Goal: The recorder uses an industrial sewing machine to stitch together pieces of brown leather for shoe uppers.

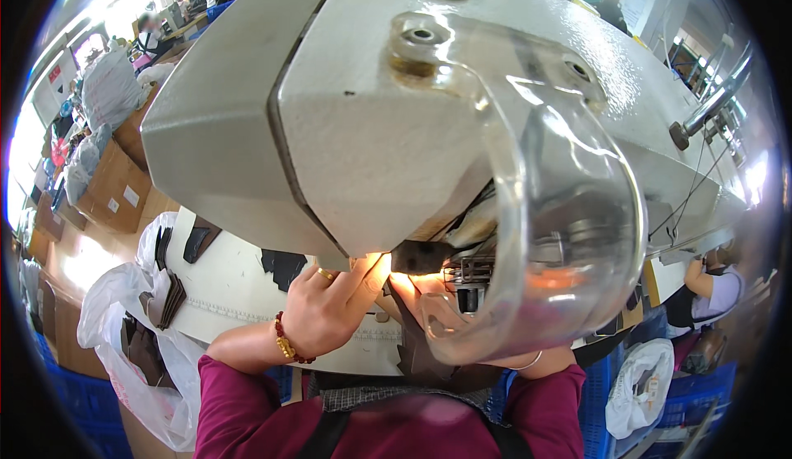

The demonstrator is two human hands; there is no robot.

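Observation:
A large pale grey sewing machine head (379, 129) fills the middle, with a clear plastic guard (577, 211) bolted to its front. Under it, in bright lamp light, my left hand (334, 298) pinches at the edge of a dark brown leather piece (425, 352), fingers together and tips partly hidden. My right hand (425, 290) is on the other side of the same piece, close to the needle area, its fingers bent onto the leather and partly covered by the guard. The leather hangs down between my wrists toward my lap.
On the white table (227, 286) lie dark cut pieces (285, 268) and a ruler strip (223, 306). A white plastic bag (124, 310) with stacked brown pieces (169, 301) hangs at its left edge. Cardboard boxes (115, 183) stand left, blue crates (598, 397) right. Another person (711, 294) sits at right.

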